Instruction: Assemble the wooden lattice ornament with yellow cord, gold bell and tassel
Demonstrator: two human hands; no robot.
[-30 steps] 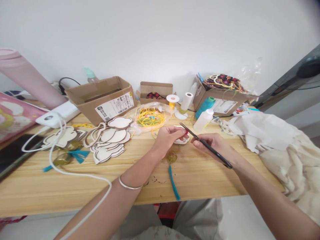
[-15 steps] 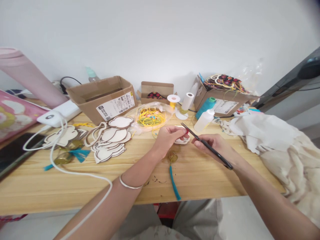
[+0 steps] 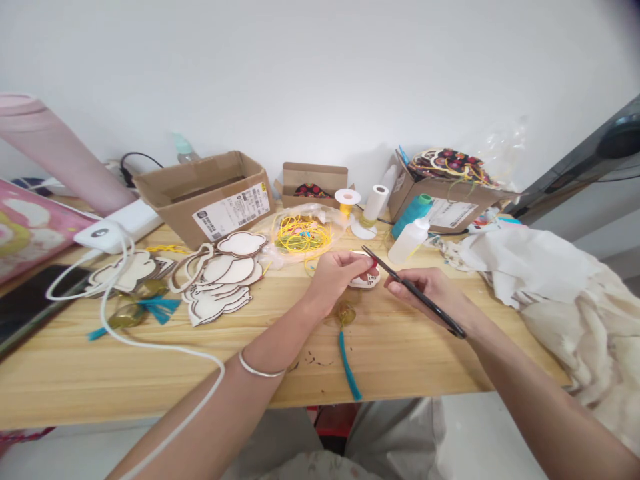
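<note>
Wooden table (image 3: 400,360), cardboard boxes (image 3: 200,207), white wall (image 3: 320,73). Left hand (image 3: 337,277): fingers pinch white piece (image 3: 364,281). Right hand (image 3: 430,293): fingers wrap scissors (image 3: 417,297). Positions unchanged from earlier.

The black scissors (image 3: 423,300) in the right hand (image 3: 430,293) meet a white piece flecked with red (image 3: 367,281) at the left hand (image 3: 337,277). Nearer me than the hands lies a blue tassel (image 3: 349,367). Beyond them sit yellow string (image 3: 301,235) and a teal spool (image 3: 411,215); left of them, pale cutouts (image 3: 220,280) with brown edges.
</note>
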